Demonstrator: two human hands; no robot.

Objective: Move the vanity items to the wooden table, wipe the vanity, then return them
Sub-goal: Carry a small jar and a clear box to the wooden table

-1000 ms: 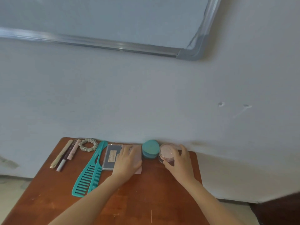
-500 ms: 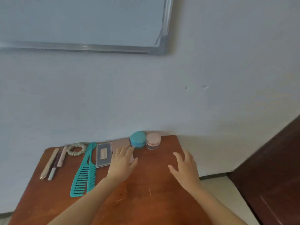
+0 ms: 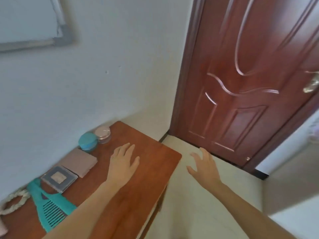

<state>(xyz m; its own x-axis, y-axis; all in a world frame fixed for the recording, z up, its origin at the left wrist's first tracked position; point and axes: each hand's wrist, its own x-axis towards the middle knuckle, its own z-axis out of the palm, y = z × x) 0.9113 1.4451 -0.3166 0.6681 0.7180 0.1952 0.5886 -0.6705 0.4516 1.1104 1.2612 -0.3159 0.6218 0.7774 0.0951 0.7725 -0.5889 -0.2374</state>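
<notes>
- The left hand [image 3: 123, 163] lies flat over the wooden worktop [image 3: 148, 171], fingers straight and close together, holding nothing. Whether the palm touches the wood cannot be told.
- The right hand [image 3: 205, 165] is out past the worktop's right edge, above the pale floor [image 3: 189, 209], fingers spread and relaxed, also holding nothing.
- Just left of the left hand lies a folded pink cloth [image 3: 80, 162], apart from the fingers.
- Beyond the cloth, by the wall, a teal round jar [image 3: 87, 141] stands beside a clear jar with a pink lid [image 3: 102, 134]; the two look to be touching.
- On the near side of the cloth is a flat clear case [image 3: 58, 177], its corner against the cloth.
- Nearer still, a teal comb [image 3: 51, 207] lies partly under the left forearm.
- A pale twisted hair tie [image 3: 13, 202] sits at the left edge of the view, next to the comb.
- A framed whiteboard [image 3: 25, 19] hangs on the wall above the worktop.
- To the right stands a dark red panelled door [image 3: 241, 83] with a metal handle [image 3: 311, 85].
</notes>
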